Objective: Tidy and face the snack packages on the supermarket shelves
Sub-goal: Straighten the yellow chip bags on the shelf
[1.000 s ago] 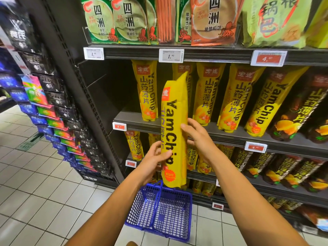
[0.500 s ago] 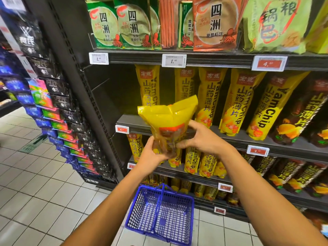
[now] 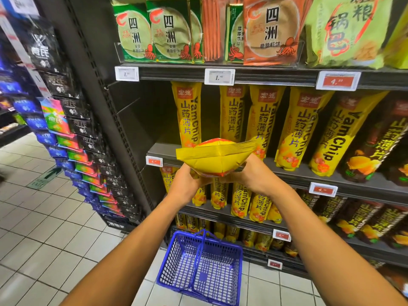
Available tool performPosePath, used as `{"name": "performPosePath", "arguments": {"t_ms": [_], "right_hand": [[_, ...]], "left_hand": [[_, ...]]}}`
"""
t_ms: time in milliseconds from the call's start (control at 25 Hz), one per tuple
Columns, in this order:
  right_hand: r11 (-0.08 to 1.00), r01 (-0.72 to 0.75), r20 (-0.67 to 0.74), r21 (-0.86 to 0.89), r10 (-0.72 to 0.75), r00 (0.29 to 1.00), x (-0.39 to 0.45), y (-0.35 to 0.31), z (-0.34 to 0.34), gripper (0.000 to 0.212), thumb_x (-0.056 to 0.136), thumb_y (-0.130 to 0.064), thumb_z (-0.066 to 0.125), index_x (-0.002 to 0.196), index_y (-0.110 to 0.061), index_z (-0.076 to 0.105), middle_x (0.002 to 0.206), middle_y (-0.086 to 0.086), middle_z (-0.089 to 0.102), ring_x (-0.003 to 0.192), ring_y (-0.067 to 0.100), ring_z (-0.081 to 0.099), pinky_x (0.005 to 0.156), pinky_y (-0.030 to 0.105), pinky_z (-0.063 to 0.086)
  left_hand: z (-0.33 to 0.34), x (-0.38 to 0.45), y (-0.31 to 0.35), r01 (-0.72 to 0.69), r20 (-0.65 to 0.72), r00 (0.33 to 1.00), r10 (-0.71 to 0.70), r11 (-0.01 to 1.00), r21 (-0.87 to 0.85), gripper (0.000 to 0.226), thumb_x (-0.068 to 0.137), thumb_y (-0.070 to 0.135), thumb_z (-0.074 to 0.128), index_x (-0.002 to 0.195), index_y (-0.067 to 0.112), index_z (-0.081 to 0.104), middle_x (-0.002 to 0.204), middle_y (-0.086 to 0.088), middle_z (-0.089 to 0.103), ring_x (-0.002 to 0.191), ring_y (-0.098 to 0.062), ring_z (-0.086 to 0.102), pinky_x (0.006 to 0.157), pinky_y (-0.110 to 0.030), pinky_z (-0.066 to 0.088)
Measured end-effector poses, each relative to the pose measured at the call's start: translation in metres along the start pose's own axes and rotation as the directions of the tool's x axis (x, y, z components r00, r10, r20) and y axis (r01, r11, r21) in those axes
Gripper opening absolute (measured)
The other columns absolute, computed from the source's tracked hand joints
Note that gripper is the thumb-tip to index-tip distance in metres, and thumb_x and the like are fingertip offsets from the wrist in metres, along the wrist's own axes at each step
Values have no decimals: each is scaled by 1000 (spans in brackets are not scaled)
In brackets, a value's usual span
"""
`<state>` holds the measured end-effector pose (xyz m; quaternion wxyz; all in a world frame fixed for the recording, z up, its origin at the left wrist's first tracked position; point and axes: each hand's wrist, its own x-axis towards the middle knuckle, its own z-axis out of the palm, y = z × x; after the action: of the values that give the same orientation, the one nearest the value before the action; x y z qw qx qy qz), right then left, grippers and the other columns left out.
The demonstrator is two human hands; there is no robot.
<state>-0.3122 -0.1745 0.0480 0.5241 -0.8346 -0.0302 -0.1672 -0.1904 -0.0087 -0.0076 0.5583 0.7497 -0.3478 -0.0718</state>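
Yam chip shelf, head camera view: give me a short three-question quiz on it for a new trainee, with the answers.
1. True or false: both hands hold the yellow yam chip package.
2. Where is the widest gap in the row on the yam chip shelf? A) far left end B) far right end
3. What sits on the floor below the hands?

Key
1. True: the left hand and right hand grip it from below.
2. A.
3. A blue basket, with nothing visible inside.
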Motion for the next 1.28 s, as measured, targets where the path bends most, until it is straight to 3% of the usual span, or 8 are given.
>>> {"name": "performPosePath", "arguments": {"t_ms": [160, 320, 440, 560, 720, 920, 1120, 1280], "right_hand": [[995, -74, -18, 68, 76, 997, 0, -1, -10, 58, 75, -24, 85, 126, -34, 59, 129, -15, 65, 122, -1, 57, 91, 9, 44], [941, -186, -35, 284, 204, 978, 6, -4, -16, 46, 77, -52, 74, 118, -34, 63, 115, -15, 73, 108, 7, 69, 84, 25, 57], [917, -265, -80, 299, 301, 950, 10, -4, -10, 52, 77, -65, 62, 118, -32, 61, 107, -16, 75, 100, 6, 72, 76, 26, 57], [869, -313, -56, 383, 361, 931, 8, 2, -8, 56, 83, -62, 60, 128, -30, 55, 114, -10, 74, 104, 11, 71, 77, 28, 53], [804, -398, 34, 441, 429, 903, 1, 15, -13, 47, 93, -29, 67, 136, -32, 46, 119, -3, 72, 105, 20, 71, 81, 41, 55], [743, -489, 13, 457, 544, 839, 1, 17, -9, 33, 93, -36, 67, 121, -21, 59, 98, 3, 73, 75, 10, 74, 57, 28, 57], [655, -612, 85, 443, 649, 756, 3, 20, -4, 35, 94, -49, 61, 108, -18, 68, 81, 5, 77, 70, 19, 75, 58, 31, 59], [630, -666, 74, 400, 702, 708, 4, 25, 2, 42, 91, -59, 58, 98, -19, 70, 87, 7, 76, 70, 24, 74, 58, 32, 59]], "left_hand": [[-8, -6, 9, 65, 104, 992, -67, 998, 15, 57, 71, 27, 87, 118, 43, 57, 119, 24, 61, 109, 21, 50, 82, 4, 35], [-9, -9, 19, 201, 257, 954, -154, 965, -170, 60, 72, 36, 84, 125, 22, 60, 118, 5, 71, 109, -4, 66, 90, -21, 51], [-1, -10, 26, 341, 290, 921, -259, 898, -280, 61, 71, 41, 78, 121, 17, 53, 105, 1, 75, 92, -8, 73, 67, -18, 55], [2, -10, 26, 395, 299, 901, -313, 878, -269, 62, 69, 50, 74, 118, 21, 52, 105, 3, 74, 89, -7, 73, 62, -17, 53], [-1, -5, 20, 470, 324, 865, -384, 846, -252, 70, 72, 72, 67, 122, 24, 60, 113, 2, 73, 98, -15, 72, 78, -37, 57], [5, 9, 17, 636, 487, 745, -455, 705, -314, 73, 72, 84, 55, 124, 33, 66, 120, -5, 72, 111, -27, 68, 100, -56, 47], [2, 17, 23, 715, 513, 665, -542, 661, -228, 67, 84, 74, 51, 120, 21, 68, 116, -13, 72, 112, -32, 67, 104, -55, 46], [-2, 19, 25, 716, 473, 669, -573, 669, -202, 63, 77, 76, 55, 95, 18, 67, 95, -10, 72, 83, -25, 69, 79, -42, 56]]}}
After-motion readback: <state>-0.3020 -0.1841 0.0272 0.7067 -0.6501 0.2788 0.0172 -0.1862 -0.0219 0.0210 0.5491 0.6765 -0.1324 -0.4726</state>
